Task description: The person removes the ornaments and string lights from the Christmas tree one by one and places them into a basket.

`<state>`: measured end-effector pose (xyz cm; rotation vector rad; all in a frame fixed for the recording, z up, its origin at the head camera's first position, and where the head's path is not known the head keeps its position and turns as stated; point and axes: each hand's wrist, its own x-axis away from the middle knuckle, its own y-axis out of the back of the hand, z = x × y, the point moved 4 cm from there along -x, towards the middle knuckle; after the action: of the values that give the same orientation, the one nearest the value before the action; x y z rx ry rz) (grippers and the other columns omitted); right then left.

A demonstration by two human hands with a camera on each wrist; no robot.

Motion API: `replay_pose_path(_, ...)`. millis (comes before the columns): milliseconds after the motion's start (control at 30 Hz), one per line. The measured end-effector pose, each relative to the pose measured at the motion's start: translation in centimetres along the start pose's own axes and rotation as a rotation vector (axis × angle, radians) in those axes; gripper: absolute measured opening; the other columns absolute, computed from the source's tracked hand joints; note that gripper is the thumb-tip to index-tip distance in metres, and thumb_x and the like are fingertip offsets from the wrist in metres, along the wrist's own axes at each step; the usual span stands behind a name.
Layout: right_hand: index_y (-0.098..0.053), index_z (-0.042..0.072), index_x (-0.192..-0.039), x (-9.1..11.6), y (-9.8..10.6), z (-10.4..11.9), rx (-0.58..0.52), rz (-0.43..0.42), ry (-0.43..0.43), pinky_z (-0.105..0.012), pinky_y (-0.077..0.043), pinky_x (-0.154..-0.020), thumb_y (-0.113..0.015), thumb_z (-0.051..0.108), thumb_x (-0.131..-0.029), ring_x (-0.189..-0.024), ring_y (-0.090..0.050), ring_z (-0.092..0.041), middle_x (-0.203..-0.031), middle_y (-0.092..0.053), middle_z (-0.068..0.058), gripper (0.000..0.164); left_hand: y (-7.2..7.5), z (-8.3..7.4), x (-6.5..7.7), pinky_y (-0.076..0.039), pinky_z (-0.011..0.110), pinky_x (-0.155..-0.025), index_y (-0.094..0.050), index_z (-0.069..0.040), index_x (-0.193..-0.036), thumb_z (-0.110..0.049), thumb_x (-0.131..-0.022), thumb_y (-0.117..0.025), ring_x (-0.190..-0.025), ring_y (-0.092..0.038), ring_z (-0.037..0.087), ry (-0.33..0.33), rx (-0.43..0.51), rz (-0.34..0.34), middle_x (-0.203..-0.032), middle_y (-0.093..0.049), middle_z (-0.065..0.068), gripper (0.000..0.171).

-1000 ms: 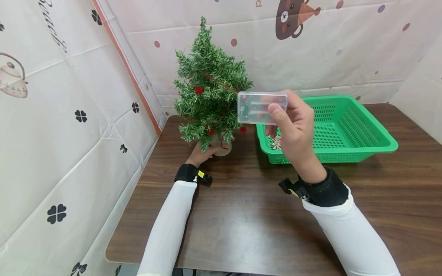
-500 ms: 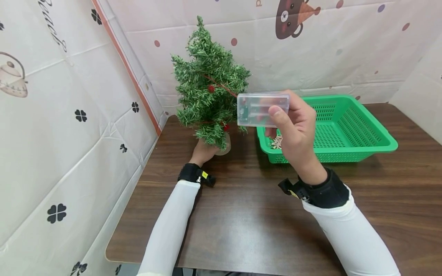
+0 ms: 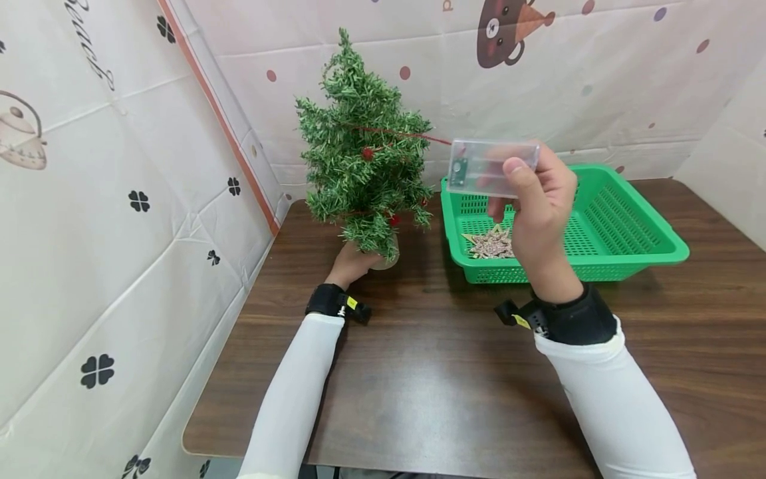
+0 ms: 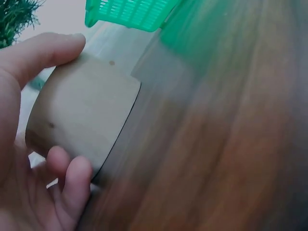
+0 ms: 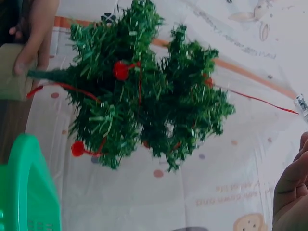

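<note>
A small green artificial Christmas tree (image 3: 365,146) stands at the back left of the table. My left hand (image 3: 350,263) grips its pale, rounded base (image 4: 86,110), thumb on one side and fingertips on the other in the left wrist view. Red pompoms (image 5: 121,70) on red cord hang among the branches. Raised to the right of the tree, my right hand (image 3: 541,213) pinches a clear plastic battery case (image 3: 481,167) between thumb and fingers. A red cord (image 3: 413,135) runs fairly straight from the case's left end into the upper branches.
Behind and below my right hand is a green plastic basket (image 3: 652,246), with a glittery snowflake ornament (image 3: 491,245) inside. Printed sheeting (image 3: 287,86) covers the walls close behind the tree and along the table's (image 3: 419,386) left side.
The tree has turned on its base, its red pompoms shifting right. My right hand has moved right and slightly up with the battery case, drawing the cord straighter and uncovering the snowflake ornament.
</note>
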<state>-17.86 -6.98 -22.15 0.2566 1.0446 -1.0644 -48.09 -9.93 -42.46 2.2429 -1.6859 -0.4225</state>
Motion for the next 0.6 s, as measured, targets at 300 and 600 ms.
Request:
replay_pose_path(300, -0.071, -0.004, -0.093, -0.1, 1.2, 0.0, 0.051, -0.123, -0.031, -0.023, -0.034, -0.037, -0.05, 0.008, -0.094, -0.04, -0.045, -0.016, -0.082, -0.073, -0.014, 0.025, 0.5, 1.7, -0.7, -0.053, 0.035, -0.072, -0.025, -0.025, -0.162, -0.041, -0.091, -0.077, -0.118, -0.059, 0.029, 0.092, 0.007, 0.054, -0.152, -0.047, 0.012, 0.09)
replay_pose_path(600, -0.068, -0.006, -0.095, -0.9, 3.1, -0.7, 0.01, -0.186, -0.117, -0.025, -0.033, -0.037, -0.05, 0.007, -0.097, -0.039, -0.043, -0.018, -0.073, -0.067, -0.013, 0.023, 0.5, 1.4, -0.8, -0.054, 0.036, -0.074, -0.021, -0.022, -0.163, -0.046, -0.09, -0.077, -0.124, -0.056, 0.031, 0.072, -0.04, 0.034, -0.162, -0.032, 0.014, 0.095)
